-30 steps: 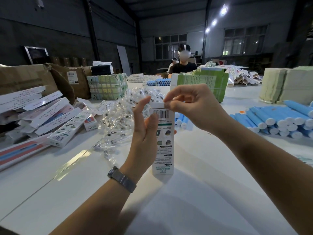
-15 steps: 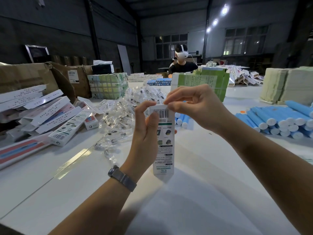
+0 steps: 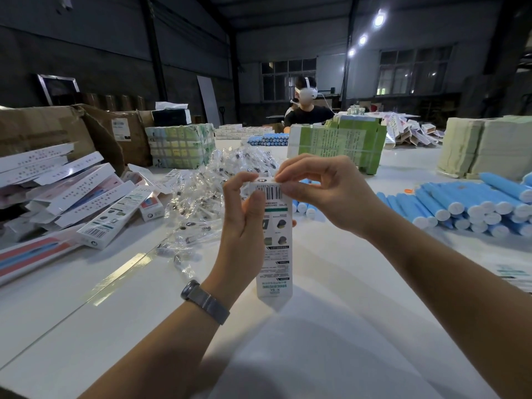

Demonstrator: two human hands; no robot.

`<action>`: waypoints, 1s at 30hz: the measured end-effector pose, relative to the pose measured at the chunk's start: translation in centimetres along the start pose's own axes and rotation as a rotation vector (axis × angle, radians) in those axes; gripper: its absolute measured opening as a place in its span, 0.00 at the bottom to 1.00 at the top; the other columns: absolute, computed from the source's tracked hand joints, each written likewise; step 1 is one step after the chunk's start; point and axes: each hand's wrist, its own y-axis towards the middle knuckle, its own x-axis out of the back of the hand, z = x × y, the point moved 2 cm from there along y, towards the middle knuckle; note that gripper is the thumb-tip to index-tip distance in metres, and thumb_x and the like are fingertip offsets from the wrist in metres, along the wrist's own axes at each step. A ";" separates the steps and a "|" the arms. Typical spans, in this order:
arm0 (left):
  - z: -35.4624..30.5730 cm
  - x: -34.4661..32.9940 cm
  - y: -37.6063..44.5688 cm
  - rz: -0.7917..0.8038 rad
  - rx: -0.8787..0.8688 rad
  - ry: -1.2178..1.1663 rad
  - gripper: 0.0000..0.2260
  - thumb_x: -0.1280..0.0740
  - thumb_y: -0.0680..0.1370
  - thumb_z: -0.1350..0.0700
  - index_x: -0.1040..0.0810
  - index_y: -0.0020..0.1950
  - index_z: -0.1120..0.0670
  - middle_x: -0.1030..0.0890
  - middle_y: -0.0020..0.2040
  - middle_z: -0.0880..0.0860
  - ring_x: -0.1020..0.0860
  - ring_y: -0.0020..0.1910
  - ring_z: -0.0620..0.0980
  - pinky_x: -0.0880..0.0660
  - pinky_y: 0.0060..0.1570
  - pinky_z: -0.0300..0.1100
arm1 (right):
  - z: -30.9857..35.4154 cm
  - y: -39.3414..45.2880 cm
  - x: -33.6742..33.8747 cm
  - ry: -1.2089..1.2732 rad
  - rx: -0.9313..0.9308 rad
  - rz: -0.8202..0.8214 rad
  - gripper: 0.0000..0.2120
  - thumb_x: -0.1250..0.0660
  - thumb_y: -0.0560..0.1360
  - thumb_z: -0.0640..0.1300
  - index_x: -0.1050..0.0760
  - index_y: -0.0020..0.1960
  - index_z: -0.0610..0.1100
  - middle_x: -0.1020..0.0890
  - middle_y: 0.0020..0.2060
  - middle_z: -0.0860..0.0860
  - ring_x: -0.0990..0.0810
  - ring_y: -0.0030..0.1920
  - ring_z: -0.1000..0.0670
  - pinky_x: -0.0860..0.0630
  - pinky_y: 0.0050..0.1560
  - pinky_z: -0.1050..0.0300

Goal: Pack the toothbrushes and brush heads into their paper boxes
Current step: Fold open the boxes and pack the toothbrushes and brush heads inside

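The paper box [image 3: 275, 243] is stood upright on the tabletop [image 3: 331, 326], long axis vertical, gripped along its side by the left hand [image 3: 244, 226]. Its top flap is pinched from above by the right hand [image 3: 322, 191], the nearer one for tucking it shut.

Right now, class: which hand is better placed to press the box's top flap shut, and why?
The right hand. Its fingertips already pinch the top flap of the box, while the left hand grips the box's side and holds it upright on the table, so it probably should stay there.
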 end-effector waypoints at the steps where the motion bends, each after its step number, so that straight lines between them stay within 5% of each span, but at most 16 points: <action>1: 0.0 0.0 0.0 -0.002 0.003 -0.011 0.06 0.46 0.84 0.52 0.37 0.60 0.49 0.17 0.47 0.43 0.16 0.38 0.49 0.16 0.38 0.51 | 0.0 0.0 -0.1 -0.019 -0.002 -0.017 0.07 0.29 0.74 0.37 0.19 0.47 0.48 0.16 0.46 0.54 0.18 0.50 0.52 0.22 0.51 0.57; 5: 0.0 0.2 0.3 0.020 -0.006 0.000 0.03 0.46 0.84 0.52 0.38 0.58 0.49 0.18 0.48 0.40 0.17 0.41 0.49 0.18 0.40 0.57 | 0.1 0.1 -0.5 -0.080 -0.004 -0.063 0.07 0.29 0.75 0.37 0.20 0.46 0.49 0.17 0.47 0.53 0.18 0.49 0.52 0.20 0.47 0.58; 10: 0.5 0.0 -0.6 0.054 0.084 -0.007 0.15 0.46 0.83 0.54 0.37 0.64 0.34 0.20 0.56 0.41 0.18 0.54 0.47 0.18 0.50 0.45 | -0.4 0.1 -0.9 -0.319 -0.062 -0.202 0.03 0.31 0.77 0.43 0.21 0.48 0.51 0.26 0.50 0.56 0.22 0.48 0.54 0.22 0.44 0.62; 13: 0.5 -0.4 -0.8 0.144 0.122 -0.018 0.28 0.46 0.79 0.60 0.38 0.70 0.31 0.28 0.70 0.52 0.23 0.64 0.48 0.22 0.60 0.51 | -1.2 -0.5 -1.2 -0.258 -0.180 -0.188 0.13 0.29 0.76 0.49 0.23 0.59 0.49 0.25 0.51 0.56 0.20 0.47 0.55 0.22 0.45 0.63; 17: 0.7 -0.5 -0.7 0.223 0.154 -0.095 0.37 0.46 0.75 0.66 0.40 0.70 0.25 0.28 0.72 0.44 0.25 0.68 0.46 0.26 0.64 0.49 | -1.6 -1.3 -2.0 -0.133 -0.260 -0.205 0.29 0.23 0.70 0.48 0.28 0.69 0.49 0.25 0.56 0.52 0.19 0.47 0.49 0.19 0.46 0.56; 22: 0.9 -0.9 -1.1 0.206 0.132 -0.123 0.39 0.46 0.73 0.69 0.38 0.68 0.26 0.38 0.79 0.45 0.32 0.75 0.46 0.31 0.70 0.57 | -0.3 -1.6 -1.1 -0.184 -0.251 -0.294 0.27 0.25 0.70 0.41 0.30 0.65 0.49 0.23 0.48 0.59 0.21 0.42 0.63 0.23 0.38 0.68; 26: 2.5 0.0 -0.8 0.170 0.133 0.065 0.34 0.43 0.70 0.64 0.34 0.63 0.27 0.32 0.69 0.30 0.28 0.67 0.34 0.24 0.62 0.54 | 2.0 -3.2 2.7 -0.496 -0.248 -0.281 0.23 0.26 0.70 0.43 0.26 0.63 0.44 0.21 0.50 0.53 0.23 0.39 0.62 0.29 0.35 0.75; 30: 3.1 -0.4 -0.2 0.107 0.171 0.051 0.29 0.40 0.70 0.65 0.27 0.55 0.31 0.21 0.57 0.35 0.20 0.55 0.41 0.24 0.48 0.51 | 4.2 -6.8 9.6 -0.912 -0.420 -0.255 0.22 0.28 0.71 0.51 0.23 0.64 0.47 0.22 0.56 0.49 0.25 0.47 0.53 0.29 0.45 0.61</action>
